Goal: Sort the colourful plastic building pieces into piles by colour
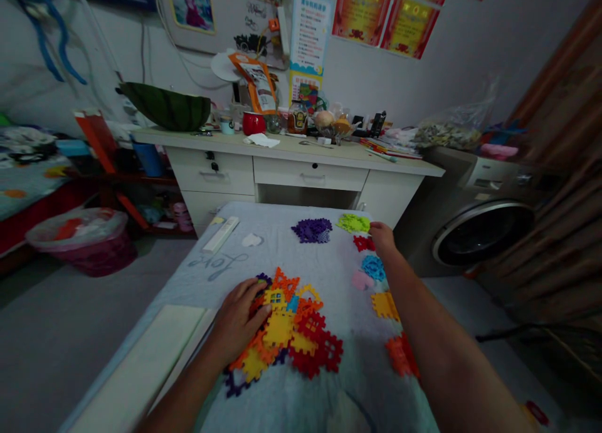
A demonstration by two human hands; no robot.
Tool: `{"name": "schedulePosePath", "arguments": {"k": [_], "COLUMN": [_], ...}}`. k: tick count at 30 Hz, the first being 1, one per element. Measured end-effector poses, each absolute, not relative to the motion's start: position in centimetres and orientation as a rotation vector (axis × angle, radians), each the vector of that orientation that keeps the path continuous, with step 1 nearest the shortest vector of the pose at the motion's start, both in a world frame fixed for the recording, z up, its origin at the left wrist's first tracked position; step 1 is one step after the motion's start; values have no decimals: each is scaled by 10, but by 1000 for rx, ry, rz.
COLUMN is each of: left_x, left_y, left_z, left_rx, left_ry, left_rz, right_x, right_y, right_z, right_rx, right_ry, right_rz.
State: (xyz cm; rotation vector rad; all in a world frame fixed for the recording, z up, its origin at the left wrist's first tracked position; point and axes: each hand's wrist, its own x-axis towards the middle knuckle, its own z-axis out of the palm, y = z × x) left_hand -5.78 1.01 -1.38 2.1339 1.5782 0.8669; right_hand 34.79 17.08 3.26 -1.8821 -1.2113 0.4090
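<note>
Washing machine (484, 229) stands right of cloth-covered worktop (277, 232). Left hand (239, 314) loosely spread on piece pile (279, 329); right hand (383, 237) curled, grip unclear.

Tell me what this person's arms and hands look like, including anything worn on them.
The left forearm and right forearm show no sleeves, watches, bracelets or cables. The grip of each is a human hand, the left hand and right hand, ungloved. The right fingers are too small to check for rings.

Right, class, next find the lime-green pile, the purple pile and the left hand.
Lime-green pile (352, 223): head view, middle of the pile.
Purple pile (311, 230): head view, middle of the pile.
Left hand (236, 315): head view, back of the hand.
</note>
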Motion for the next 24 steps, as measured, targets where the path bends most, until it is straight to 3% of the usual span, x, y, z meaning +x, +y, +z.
{"name": "schedulePosePath", "arguments": {"k": [4,9,14,24], "left_x": [-57,-55,-55,-55], "left_y": [11,14,15,13], "left_z": [-16,-15,-16,-15], "left_rx": [2108,2070,2055,2089], "left_ry": [1562,1526,1512,1522], "left_rz": [921,949,998,958], "right_x": [311,247,203,201], "right_y": [136,79,41,43], "right_z": [40,49,44,17], "right_rx": [-1709,-1441,-1465,-1503], "right_ry": [-1247,-1862,-2391,-2407], "right_rz": [608,913,704,588]}}
